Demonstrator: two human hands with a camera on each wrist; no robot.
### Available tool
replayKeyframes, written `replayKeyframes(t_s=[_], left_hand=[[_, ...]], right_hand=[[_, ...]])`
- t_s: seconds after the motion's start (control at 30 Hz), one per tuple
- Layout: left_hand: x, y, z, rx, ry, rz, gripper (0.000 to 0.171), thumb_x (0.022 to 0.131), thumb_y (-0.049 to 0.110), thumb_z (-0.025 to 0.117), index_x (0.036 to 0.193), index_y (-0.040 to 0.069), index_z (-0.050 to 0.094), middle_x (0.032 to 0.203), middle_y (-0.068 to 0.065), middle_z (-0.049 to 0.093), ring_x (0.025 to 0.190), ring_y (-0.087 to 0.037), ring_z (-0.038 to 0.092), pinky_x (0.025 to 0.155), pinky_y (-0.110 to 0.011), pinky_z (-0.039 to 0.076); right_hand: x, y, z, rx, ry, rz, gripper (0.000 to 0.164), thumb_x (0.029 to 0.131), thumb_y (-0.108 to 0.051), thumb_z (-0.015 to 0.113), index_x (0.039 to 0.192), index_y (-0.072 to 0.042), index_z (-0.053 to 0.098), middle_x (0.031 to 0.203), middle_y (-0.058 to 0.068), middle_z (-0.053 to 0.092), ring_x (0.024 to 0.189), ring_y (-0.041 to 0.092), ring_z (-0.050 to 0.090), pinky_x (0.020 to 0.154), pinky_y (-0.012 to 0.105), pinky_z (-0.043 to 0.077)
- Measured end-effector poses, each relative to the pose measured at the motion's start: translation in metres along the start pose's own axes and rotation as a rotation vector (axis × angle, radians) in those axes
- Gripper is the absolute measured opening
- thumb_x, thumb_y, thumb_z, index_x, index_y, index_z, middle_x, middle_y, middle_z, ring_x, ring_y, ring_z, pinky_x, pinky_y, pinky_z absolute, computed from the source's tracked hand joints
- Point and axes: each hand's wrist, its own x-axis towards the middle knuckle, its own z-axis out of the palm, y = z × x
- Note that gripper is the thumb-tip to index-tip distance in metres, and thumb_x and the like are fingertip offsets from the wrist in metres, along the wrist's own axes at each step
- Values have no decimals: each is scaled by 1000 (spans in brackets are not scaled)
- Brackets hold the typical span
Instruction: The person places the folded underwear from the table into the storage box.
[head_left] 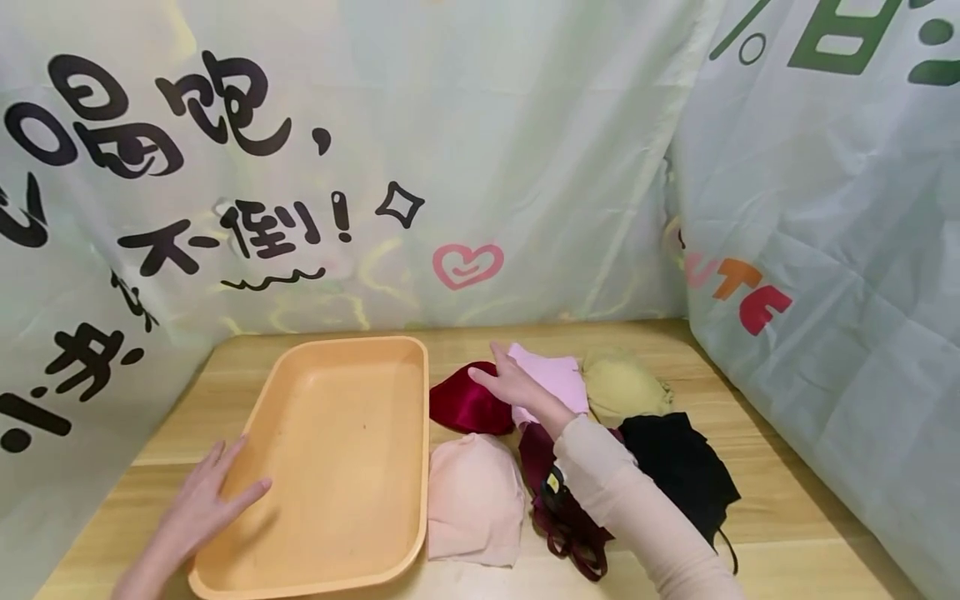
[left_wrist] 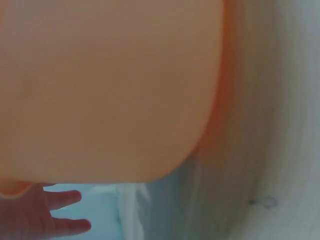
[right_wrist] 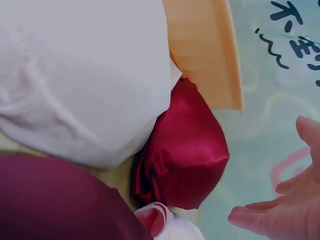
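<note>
My left hand (head_left: 201, 507) is at the left side of an orange-tan plastic tray (head_left: 337, 450), fingers spread, thumb over the rim. In the head view my right hand (head_left: 517, 387), fingers extended, hovers between a shiny dark-red folded bra (head_left: 468, 404) and a lilac one (head_left: 558, 375). It holds nothing. In the right wrist view the red bra (right_wrist: 192, 145) lies apart from the hand (right_wrist: 287, 207). A pale pink bra (head_left: 476, 500) sits nearest the tray's right side. My right forearm partly covers a burgundy bra (head_left: 536, 458) with loose straps.
A yellow-green bra (head_left: 622, 387) lies at the back right. In front of it is a black one (head_left: 678, 467) with a thin strap hanging toward the table edge. Everything stands on a wood-grain table (head_left: 795, 508), with printed cloth curtains (head_left: 555, 192) behind and at both sides.
</note>
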Motion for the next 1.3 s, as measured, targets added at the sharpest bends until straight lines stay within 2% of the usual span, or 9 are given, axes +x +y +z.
replayKeyframes(t_s=[0.2,0.33,0.57,0.7,0.87,1.0,1.23,1.3], left_hand=[[-1,-4,11,-123,-35,34,80,86,35,59,144,0,16,137,-41,19,115,-62,26,81,-75,26],[-1,-6,12,-152,-27,39,79,87,31,59,144,-1,14,136,-40,23,114,-61,27,81,-73,28],[-3,-8,11,-218,-55,16,78,90,29,55,144,-2,7,137,-41,20,113,-64,25,78,-75,28],[-2,-9,12,-251,-55,19,78,89,26,58,143,-3,10,137,-40,21,114,-63,25,80,-74,28],[-2,-11,14,-264,-61,18,79,87,25,59,143,-2,10,137,-39,22,114,-63,25,81,-73,29],[-1,-13,15,-272,-36,45,81,85,21,62,144,-2,11,137,-39,22,114,-63,26,80,-73,28],[-2,-15,17,-294,-6,78,82,83,14,64,144,1,12,138,-39,22,113,-64,26,78,-74,28],[-2,-15,18,-298,-1,82,82,82,13,64,144,1,12,137,-39,22,114,-64,26,78,-74,28]], right_hand=[[10,1,13,-81,-23,1,73,93,-33,49,144,4,12,146,24,23,134,34,24,110,46,22],[16,6,19,-117,-18,11,73,92,-32,51,143,5,14,142,26,30,132,33,29,109,44,26],[24,13,26,-207,-4,66,76,89,-31,58,143,3,18,141,26,33,133,35,27,108,43,27],[28,17,28,-193,-27,101,80,87,-31,60,143,5,15,142,26,30,133,36,25,109,43,26],[33,24,30,-107,-35,138,89,84,-32,63,144,5,8,145,23,26,134,32,26,109,41,25],[35,27,30,-81,-47,171,95,81,-31,67,144,6,6,147,23,23,134,31,25,109,43,26],[37,31,28,-173,-52,169,96,78,-35,70,142,9,13,142,26,31,130,34,33,106,41,31],[38,30,27,-160,-42,163,97,77,-34,71,142,8,12,142,26,31,130,34,32,107,41,31]])
